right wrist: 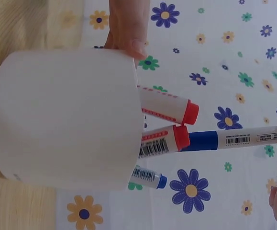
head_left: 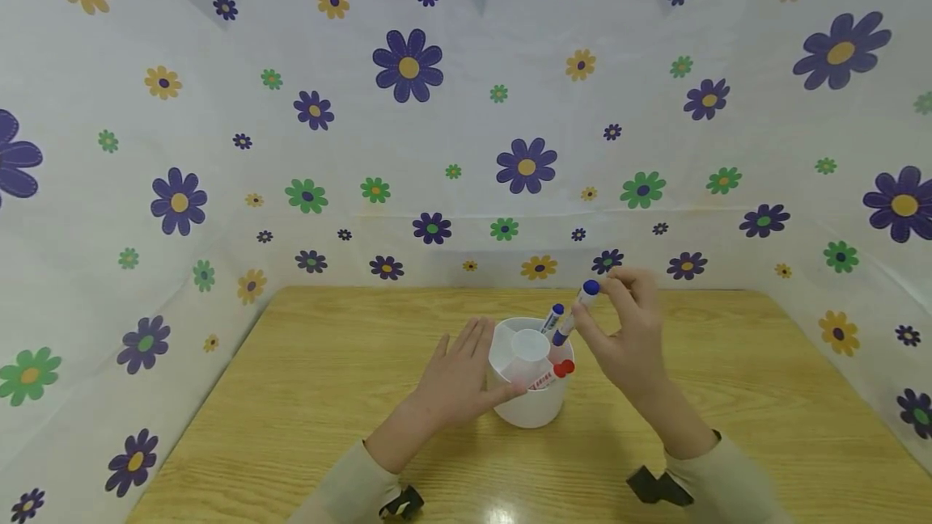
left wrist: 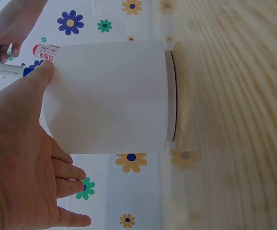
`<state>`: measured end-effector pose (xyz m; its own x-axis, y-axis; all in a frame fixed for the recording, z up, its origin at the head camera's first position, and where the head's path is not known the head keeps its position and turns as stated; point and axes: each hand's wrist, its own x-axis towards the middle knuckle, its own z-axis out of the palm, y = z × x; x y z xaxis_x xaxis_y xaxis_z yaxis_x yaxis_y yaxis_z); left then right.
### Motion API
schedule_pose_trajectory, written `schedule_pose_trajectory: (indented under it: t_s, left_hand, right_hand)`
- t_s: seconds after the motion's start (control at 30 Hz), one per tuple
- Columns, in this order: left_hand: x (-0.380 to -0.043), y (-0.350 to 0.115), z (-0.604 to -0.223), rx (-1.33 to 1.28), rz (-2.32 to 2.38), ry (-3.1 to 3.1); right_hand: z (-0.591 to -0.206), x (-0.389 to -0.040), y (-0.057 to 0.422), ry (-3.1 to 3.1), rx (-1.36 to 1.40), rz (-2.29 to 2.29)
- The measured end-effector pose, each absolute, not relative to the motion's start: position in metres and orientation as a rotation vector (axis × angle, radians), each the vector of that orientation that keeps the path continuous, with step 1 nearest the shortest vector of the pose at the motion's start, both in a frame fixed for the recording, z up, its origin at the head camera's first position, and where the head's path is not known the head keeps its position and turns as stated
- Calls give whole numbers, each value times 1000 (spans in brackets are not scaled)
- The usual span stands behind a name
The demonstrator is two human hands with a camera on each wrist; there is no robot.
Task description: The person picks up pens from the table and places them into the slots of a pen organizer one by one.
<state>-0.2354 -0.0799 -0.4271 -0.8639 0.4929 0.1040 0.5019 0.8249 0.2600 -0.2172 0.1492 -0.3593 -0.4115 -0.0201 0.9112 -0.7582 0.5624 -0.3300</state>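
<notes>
A white round pen holder (head_left: 529, 409) with inner compartments stands on the table. My right hand (head_left: 632, 340) pinches a blue marker (head_left: 575, 314) near its upper end. The marker tilts above the holder; in the right wrist view its blue cap (right wrist: 200, 141) is outside the rim, partly behind a red marker. Two red-ended markers (right wrist: 164, 106) lean in the holder, and another blue marker (right wrist: 148, 177) stands in it at the back. My left hand (head_left: 460, 385) is at the holder's left side, fingers extended, its thumb (left wrist: 45, 72) against the rim.
The wooden table (head_left: 306, 395) extends around the holder on all sides. A white flowered cloth (head_left: 466, 128) hangs behind the table and along both sides. Dark straps (head_left: 658, 485) show at both wrists by the light sleeves.
</notes>
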Motion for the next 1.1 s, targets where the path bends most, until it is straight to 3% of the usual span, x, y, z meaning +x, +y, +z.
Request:
schedule_pose_trajectory:
  t_s: [0.5,1.1]
  left_hand:
    - [-238,-80,-431,-809,-410,-2996]
    - [-246,-84,-425,-832,-359,-2993]
  right_hand:
    - [-362,-213,124,-1991,702,1110]
    - [-370,-223,125,-2175,785,845]
